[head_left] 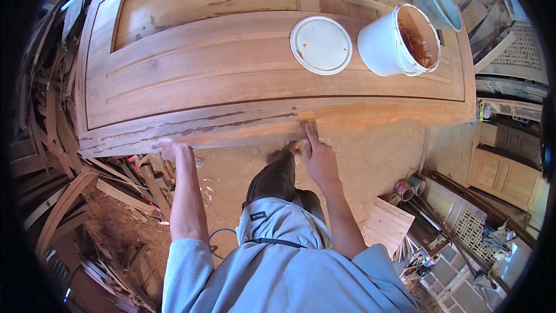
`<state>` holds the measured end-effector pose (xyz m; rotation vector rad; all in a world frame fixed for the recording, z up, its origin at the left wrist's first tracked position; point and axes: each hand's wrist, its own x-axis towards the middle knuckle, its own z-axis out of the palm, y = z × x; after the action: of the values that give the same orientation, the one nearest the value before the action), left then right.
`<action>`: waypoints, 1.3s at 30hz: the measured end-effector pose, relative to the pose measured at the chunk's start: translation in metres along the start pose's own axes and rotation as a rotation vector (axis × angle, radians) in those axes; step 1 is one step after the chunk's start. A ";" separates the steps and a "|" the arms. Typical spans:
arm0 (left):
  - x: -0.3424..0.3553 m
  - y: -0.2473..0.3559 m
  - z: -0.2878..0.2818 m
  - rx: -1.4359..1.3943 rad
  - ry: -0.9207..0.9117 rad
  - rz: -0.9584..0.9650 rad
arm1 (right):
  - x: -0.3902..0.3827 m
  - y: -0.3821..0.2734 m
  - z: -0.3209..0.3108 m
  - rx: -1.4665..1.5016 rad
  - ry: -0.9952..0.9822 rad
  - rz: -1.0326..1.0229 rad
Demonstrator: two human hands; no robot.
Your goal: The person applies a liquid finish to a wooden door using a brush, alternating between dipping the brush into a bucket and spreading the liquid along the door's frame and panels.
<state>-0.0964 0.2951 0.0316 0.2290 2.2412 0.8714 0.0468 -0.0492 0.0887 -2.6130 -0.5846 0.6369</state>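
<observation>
A large panelled wooden door point(214, 75) lies across the view in front of me. My right hand point(320, 159) grips a small flat putty knife point(308, 127), its blade against the door's near edge strip. Wet orange-brown filler point(370, 115) coats that strip to the right of the blade; to the left, dark streaky cracks point(231, 119) run along the wood above a thinner smear. Farther left, my left hand point(174, 149) is curled over the door's near edge, its fingertips partly hidden. A white bucket point(379, 43) on the door has brown filler around its inside.
A round white lid point(321, 45) lies beside the bucket, and a grey-blue bucket point(437, 3) stands behind it. Scrap wood point(52, 122) piles up at the left. Tins point(403, 190), a board point(388, 225) and lattice panels point(472, 232) lie at the lower right.
</observation>
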 end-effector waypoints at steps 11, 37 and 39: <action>-0.001 0.000 -0.006 -0.059 -0.041 0.004 | -0.003 -0.015 0.015 -0.067 -0.120 0.022; 0.022 -0.008 0.002 -0.074 -0.051 0.036 | 0.080 -0.034 -0.070 -0.476 -0.427 -0.539; 0.024 -0.010 0.001 -0.067 -0.035 0.046 | 0.082 -0.025 -0.087 -0.531 -0.476 -0.533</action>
<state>-0.1123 0.2974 0.0114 0.2634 2.1777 0.9575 0.1499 -0.0125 0.1437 -2.5530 -1.7281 1.0284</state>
